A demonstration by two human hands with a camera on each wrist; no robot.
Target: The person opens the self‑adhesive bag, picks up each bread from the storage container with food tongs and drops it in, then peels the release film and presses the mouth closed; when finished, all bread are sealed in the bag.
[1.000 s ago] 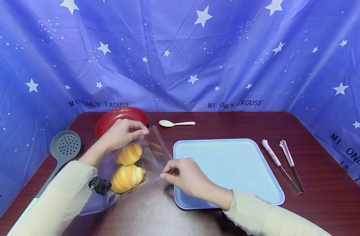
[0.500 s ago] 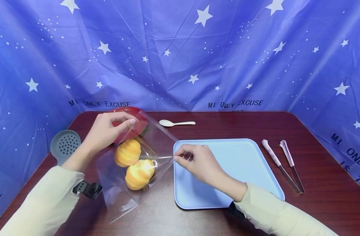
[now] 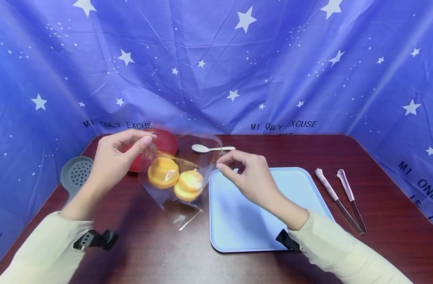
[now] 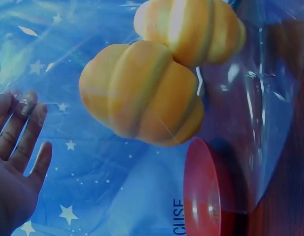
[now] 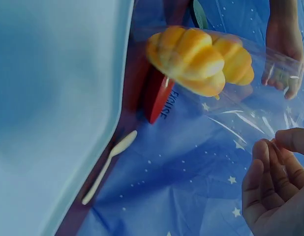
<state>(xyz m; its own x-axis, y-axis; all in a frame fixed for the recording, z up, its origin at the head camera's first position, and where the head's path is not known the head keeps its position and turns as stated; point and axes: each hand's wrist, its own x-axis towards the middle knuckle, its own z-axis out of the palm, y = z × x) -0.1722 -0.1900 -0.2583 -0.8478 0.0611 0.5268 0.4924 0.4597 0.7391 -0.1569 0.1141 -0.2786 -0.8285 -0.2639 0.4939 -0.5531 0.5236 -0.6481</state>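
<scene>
Clear bag (image 3: 182, 157) held up over the tabletop (image 3: 159, 256), left of its centre; two yellow rolls (image 3: 163, 172) side by side inside. Left hand (image 3: 113, 157): grip nearly closed, thumb and forefinger pinching one side of the bag's mouth, other fingers loose. Right hand (image 3: 253, 175): grip closed to a pinch on the opposite side. Whether the bag's bottom corner touches wood, cannot tell. Red bowl (image 5: 156, 98) behind, towards the far left corner. White spoon (image 3: 201, 148) near far edge. Grey skimmer (image 3: 77, 173) at left edge. Blue tray (image 3: 234, 228) right of centre; tongs (image 3: 345, 186) between it and the right edge.
</scene>
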